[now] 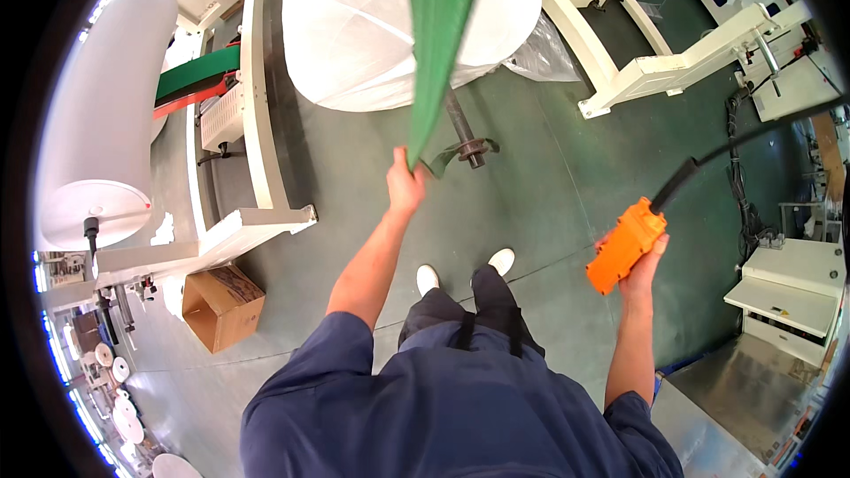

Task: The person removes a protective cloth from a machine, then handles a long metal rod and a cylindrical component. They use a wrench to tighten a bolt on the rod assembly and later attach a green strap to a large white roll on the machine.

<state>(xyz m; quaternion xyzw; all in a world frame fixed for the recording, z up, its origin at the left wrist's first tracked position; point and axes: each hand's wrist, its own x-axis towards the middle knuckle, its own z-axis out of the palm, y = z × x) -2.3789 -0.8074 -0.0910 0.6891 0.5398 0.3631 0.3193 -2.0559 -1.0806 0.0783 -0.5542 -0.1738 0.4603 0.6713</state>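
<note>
The left hand grips the green lifting strap below the far white roll; the right hand clasps the orange pendant control.

A sling hangs before a large roll, a cardboard box lower left.

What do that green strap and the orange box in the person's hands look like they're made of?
The green strap, gripped by the left hand, looks like woven fabric webbing: flat, matte, finely textured. The orange box in the right hand looks like moulded plastic, smooth with a slight sheen, though coated metal cannot be ruled out. The black cable leaving its top looks rubber-sheathed.
</note>
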